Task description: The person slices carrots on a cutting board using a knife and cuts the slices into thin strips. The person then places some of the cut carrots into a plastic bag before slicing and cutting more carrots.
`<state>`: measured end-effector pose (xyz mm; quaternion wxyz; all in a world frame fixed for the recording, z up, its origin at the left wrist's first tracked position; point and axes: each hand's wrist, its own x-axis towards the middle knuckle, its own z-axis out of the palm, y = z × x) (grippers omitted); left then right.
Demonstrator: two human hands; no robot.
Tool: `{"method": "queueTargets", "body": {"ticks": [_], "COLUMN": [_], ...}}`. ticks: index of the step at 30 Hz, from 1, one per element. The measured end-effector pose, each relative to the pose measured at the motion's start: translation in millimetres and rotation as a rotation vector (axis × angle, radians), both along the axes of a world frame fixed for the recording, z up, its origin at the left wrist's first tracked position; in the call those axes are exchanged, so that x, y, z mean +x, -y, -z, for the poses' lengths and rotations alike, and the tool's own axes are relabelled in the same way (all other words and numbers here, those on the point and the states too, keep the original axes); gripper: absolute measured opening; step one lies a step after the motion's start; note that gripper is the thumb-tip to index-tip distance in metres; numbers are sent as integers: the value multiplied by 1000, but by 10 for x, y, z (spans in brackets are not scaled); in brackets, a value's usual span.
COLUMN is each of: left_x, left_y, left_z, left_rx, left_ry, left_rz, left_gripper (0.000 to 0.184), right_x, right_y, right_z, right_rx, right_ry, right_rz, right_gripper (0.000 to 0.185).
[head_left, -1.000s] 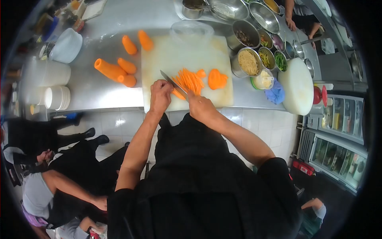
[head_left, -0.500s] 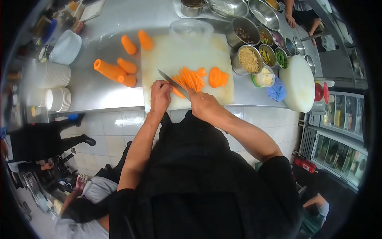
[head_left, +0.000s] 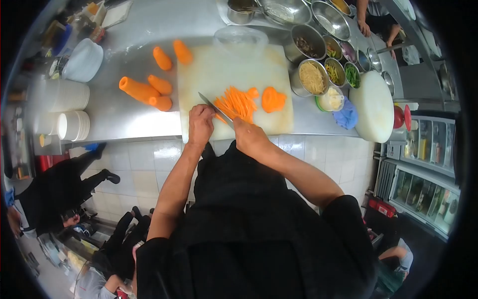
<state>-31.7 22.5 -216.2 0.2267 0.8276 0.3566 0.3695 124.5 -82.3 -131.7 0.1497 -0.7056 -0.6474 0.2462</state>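
Observation:
My right hand [head_left: 250, 138] is wrapped around the handle of a kitchen knife [head_left: 215, 107], whose blade points to the upper left. Beside the blade, my left hand [head_left: 201, 122] has its fingers curled down on carrot slices, which they mostly hide. Right of the knife lies a heap of carrot strips [head_left: 237, 102]. Further right on the white cutting board [head_left: 219, 70] is a pile of flat carrot slices [head_left: 273, 99]. Several peeled carrots [head_left: 138, 89] rest on the steel counter left of the board.
Metal pots of cut food, one with pale strips [head_left: 312, 77], crowd the right side. Near them are a blue cloth [head_left: 345, 116] and a thick round white board [head_left: 372, 106]. A clear plastic bag [head_left: 241, 39] overlaps the board's back edge. Stacked white bowls [head_left: 72, 125] stand left; people are behind.
The knife and both hands have shifted only slightly, with the blade still against the carrot. Behind me, people on the lower left have changed position.

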Motion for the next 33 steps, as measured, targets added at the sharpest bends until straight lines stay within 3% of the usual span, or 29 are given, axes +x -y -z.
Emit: {"method": "queueTargets", "body": {"ticks": [3,6,8,11,18,27,29,33], "left_x": [-9,-8,-19,-24,-68,-64,-93,-91], "left_y": [8,24,18,-36,7,23,35,10], "left_z": [-29,-35,-19,-29,-45,-44,-24,-31], "left_rx": [16,22,21,35,67,62,59,56], "left_ry": [13,14,14,18,15,10,-11,-46], "left_rz": [8,-6,-9,8,4,-8,0,3], "left_gripper": [17,17,17,16,14,13,13,13], "right_x": [38,55,-21,-42,31,-55,-117,-2], "right_y": [-53,2,42,56,45,85,124,26], "right_z": [-272,-434,-76,27,-372,-407,-128,-152], "right_rx": [-195,-136,-79,1,-121,-148,-114,-118], "right_ry": [19,-18,12,31,41,11,2,9], "right_rz": [-18,-33,-28,-5,3,-25,-11,-27], "right_gripper": [19,19,19,19,21,20,20,23]}}
